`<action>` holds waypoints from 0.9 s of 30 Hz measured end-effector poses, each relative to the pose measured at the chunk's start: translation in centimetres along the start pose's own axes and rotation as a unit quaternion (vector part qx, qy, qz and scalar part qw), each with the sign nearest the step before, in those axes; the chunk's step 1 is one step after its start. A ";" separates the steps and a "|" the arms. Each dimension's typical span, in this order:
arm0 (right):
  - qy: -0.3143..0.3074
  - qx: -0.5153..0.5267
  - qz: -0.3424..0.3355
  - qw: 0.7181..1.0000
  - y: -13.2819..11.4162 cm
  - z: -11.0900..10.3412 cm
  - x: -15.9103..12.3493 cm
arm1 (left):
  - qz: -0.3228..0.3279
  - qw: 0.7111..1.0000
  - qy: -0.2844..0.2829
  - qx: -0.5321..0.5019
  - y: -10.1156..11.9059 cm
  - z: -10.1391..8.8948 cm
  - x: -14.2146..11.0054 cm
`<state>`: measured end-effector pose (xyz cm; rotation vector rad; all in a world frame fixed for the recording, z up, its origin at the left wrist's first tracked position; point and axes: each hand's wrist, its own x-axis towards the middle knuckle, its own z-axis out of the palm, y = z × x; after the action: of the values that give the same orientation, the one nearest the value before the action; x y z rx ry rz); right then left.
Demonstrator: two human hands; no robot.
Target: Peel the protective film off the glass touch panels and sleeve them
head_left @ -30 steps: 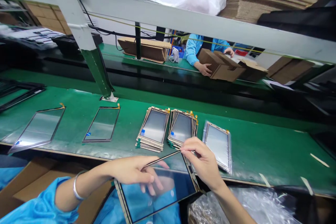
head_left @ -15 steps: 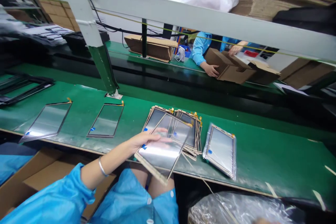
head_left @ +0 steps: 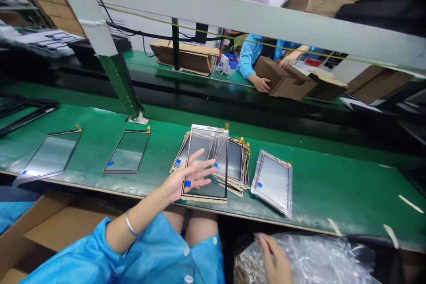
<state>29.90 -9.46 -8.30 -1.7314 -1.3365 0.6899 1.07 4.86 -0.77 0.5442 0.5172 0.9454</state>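
My left hand [head_left: 191, 173] supports a clear glass touch panel [head_left: 219, 182] with a dark border, an orange flex tail at the top and a blue tab. Its spread fingers show through the glass. Behind that panel, several similar panels [head_left: 237, 155] lie in loose stacks on the green bench. My right hand [head_left: 274, 259], partly cut off by the lower edge, is over clear plastic wrapping [head_left: 313, 253], its visible fingers stretched out. On the bench to the right lies a stack of panels in clear film [head_left: 273, 184].
Two single panels [head_left: 128, 153] [head_left: 49, 155] lie on the left of the green bench [head_left: 333, 186]. Black frames [head_left: 26, 113] are at far left. An open cardboard box [head_left: 56, 217] stands below the bench edge. Across from me, a co-worker's hands [head_left: 261, 83] hold a cardboard box [head_left: 289, 84].
The touch panel in my left hand has turned from a slant to nearly upright in view. My right hand has come up into view at the lower edge. The camera view has shifted slightly.
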 end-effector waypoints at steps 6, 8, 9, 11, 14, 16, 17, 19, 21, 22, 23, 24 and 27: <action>-0.217 0.152 -0.023 0.964 -8.6 5.6 4.2 | 0.041 0.997 -0.043 0.047 0.0 0.6 -1.7; -0.243 0.096 -0.057 0.964 -10.1 5.6 4.8 | 0.052 0.996 -0.044 0.059 0.1 0.8 -2.2; -0.243 0.059 -0.078 0.965 -10.4 5.5 4.9 | 0.057 0.995 -0.041 0.064 0.2 0.8 -2.5; -0.223 -0.010 -0.127 0.966 -10.5 5.2 5.0 | 0.069 0.995 -0.028 0.070 0.2 1.0 -2.9; -0.185 -0.084 -0.209 0.956 -10.3 5.1 5.0 | 0.078 0.994 0.004 0.072 0.1 1.3 -3.3; -0.154 -0.130 -0.265 0.943 -10.2 5.5 5.1 | 0.080 0.994 0.024 0.068 0.0 1.5 -3.5; -0.139 -0.153 -0.291 0.934 -10.2 5.7 5.2 | 0.081 0.994 0.032 0.065 -0.1 1.6 -3.5; -0.110 -0.190 -0.336 0.916 -10.4 6.2 5.2 | 0.084 0.994 0.044 0.058 -0.2 1.5 -3.4; -0.103 -0.195 -0.362 0.906 -10.9 6.6 5.2 | 0.092 0.993 0.055 0.054 -0.3 1.3 -3.3; -0.116 -0.182 -0.365 0.906 -11.3 6.8 5.1 | 0.097 0.992 0.061 0.054 -0.4 1.1 -3.1; -0.141 -0.158 -0.360 0.909 -11.8 6.9 5.1 | 0.102 0.991 0.067 0.056 -0.5 0.9 -3.0; -0.172 -0.126 -0.346 0.914 -12.4 7.0 5.1 | 0.103 0.991 0.070 0.058 -0.6 0.6 -2.8; -0.258 -0.007 -0.265 0.929 -15.1 7.8 6.2 | 0.075 0.994 0.058 0.055 -1.1 -0.3 -2.3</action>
<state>17.69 0.12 1.03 -1.1368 -2.0669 0.8429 0.42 2.43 -1.24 0.6367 0.6436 1.1003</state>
